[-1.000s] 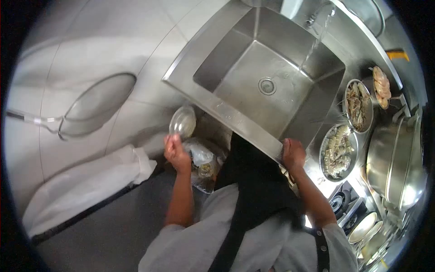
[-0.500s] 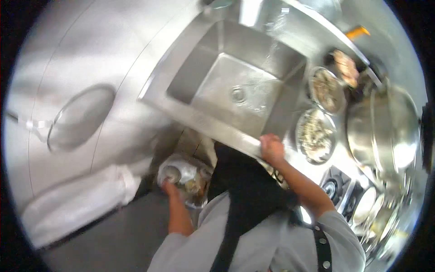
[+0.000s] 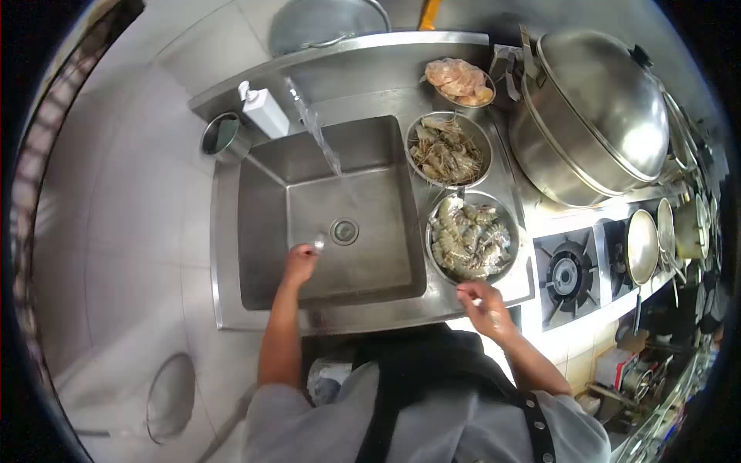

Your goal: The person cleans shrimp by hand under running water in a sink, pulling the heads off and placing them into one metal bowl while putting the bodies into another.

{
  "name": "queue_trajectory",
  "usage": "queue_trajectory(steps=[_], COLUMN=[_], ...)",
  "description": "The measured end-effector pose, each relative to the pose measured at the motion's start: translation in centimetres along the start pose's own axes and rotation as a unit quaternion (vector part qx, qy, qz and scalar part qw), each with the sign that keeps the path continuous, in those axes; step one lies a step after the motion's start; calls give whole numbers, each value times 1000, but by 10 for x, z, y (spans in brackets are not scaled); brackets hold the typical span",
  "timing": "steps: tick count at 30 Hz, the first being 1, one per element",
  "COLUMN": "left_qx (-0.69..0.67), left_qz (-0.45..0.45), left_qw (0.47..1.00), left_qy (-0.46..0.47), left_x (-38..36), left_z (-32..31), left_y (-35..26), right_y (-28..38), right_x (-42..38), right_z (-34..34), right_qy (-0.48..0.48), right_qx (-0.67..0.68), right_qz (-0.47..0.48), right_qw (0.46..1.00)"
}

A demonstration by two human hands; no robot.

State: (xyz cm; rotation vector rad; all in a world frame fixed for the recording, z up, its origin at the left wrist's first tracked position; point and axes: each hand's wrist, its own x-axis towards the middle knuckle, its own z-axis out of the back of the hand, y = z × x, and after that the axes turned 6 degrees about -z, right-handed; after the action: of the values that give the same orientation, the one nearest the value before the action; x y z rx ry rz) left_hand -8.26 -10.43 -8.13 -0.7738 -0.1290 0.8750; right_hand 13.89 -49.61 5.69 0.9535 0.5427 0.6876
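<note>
My left hand [image 3: 299, 264] reaches into the steel sink [image 3: 228, 231], close to the drain [image 3: 344, 231]. Its fingers are curled round something small and shiny [image 3: 319, 244] that I cannot make out. A stream of water [image 3: 320, 143] falls from the tap into the basin just beyond it. My right hand [image 3: 482, 302] rests with fingers apart on the sink's front rim, holding nothing. It sits just below a steel bowl of raw prawns [image 3: 472, 238].
Behind that bowl stand a second prawn bowl [image 3: 449, 150] and a bowl of pale pieces [image 3: 461, 81]. A big lidded steel pot [image 3: 594, 116] fills the right. A gas burner [image 3: 570, 274], a soap dispenser [image 3: 264, 112] and a steel cup [image 3: 224, 135] ring the sink.
My left hand rose from the rubbish bag below the counter, where it held a clear container, into the sink. My right hand slid along the rim. The view swung over the sink.
</note>
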Motion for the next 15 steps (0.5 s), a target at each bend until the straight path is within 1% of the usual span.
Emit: queue_trajectory(steps=[1,3,5,7,8,9,10,12,13,15], left_qx=[19,83,199,270,304,340,340,261,265,176], left_qz=[-4,40,-62,-81,-16,49,37,71,63,73], left_qw=[997,981,965,932,921,903,899,955,953,980], left_qy=[69,172,159,228,243,258,275,118,130,56], left_x=[34,72,103,119,127,131,131,131,134,144], left_z=[-27,-67,-122,-142,-154,-164,-174,-190,-197,-210], left_y=[14,11,44,48,50,53,61,86,93,107], right_y=[-2,-19,-16,-16,-14,-19,-17,-12,-15,-34], right_x=[0,-5,-16,-26,-29,-34,-37,-37,-38,-42], right_z=[8,20,36,43,42,38,36,29,24,12], right_qy=[-52,-133,-180,-197,-207,-227,-229,-231,-237,-245], right_qx=[-31,-51,-105,-112,-117,-100,-96,-95,-95,-94], right_qz=[-13,-88,-179,-243,-252,-285,-297,-306,-318,-313], right_qw=[998,986,961,943,938,926,922,919,913,913])
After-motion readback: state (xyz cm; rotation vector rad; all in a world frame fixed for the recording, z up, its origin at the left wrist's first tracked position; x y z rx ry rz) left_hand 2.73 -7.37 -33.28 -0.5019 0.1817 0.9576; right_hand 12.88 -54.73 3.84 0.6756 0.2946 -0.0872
